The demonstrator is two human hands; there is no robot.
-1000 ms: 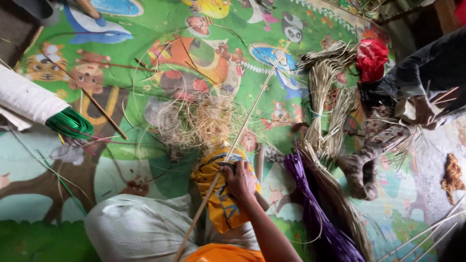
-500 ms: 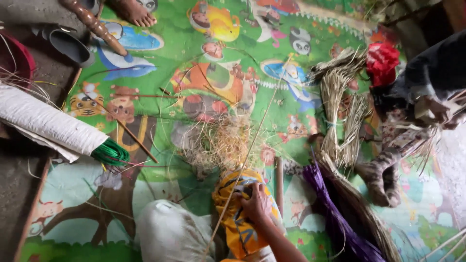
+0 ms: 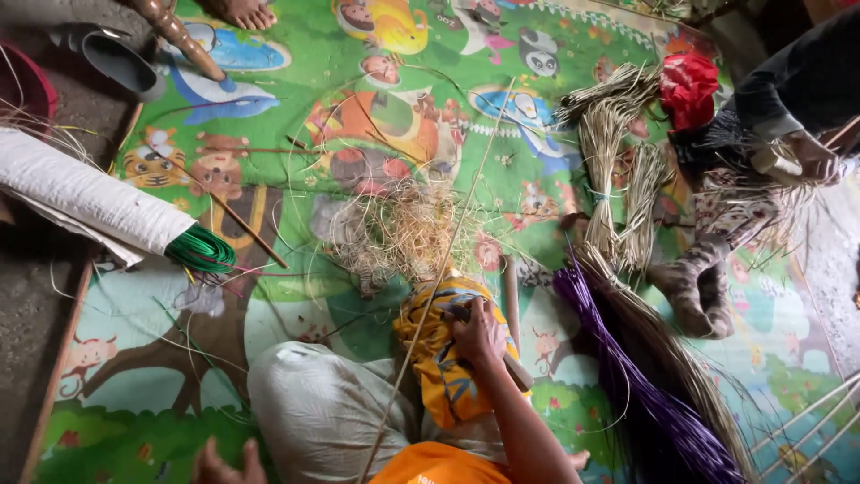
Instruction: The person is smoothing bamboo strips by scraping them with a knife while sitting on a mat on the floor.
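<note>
My right hand rests on a yellow patterned cloth draped over my knee, fingers closed over a wooden-handled tool. A long thin pale cane strip runs from under that hand diagonally up across the mat and down past my lap. Only the fingertips of my left hand show at the bottom edge, beside my grey-clad leg; what it holds is cut off.
A tangle of straw shavings lies ahead on the colourful play mat. Purple and tan reed bundles lie to the right, where another person sits. A white roll with green strands lies to the left.
The view has tilted, so the mat and bundles sit lower in frame. My right hand stays on the yellow cloth over the strip.
</note>
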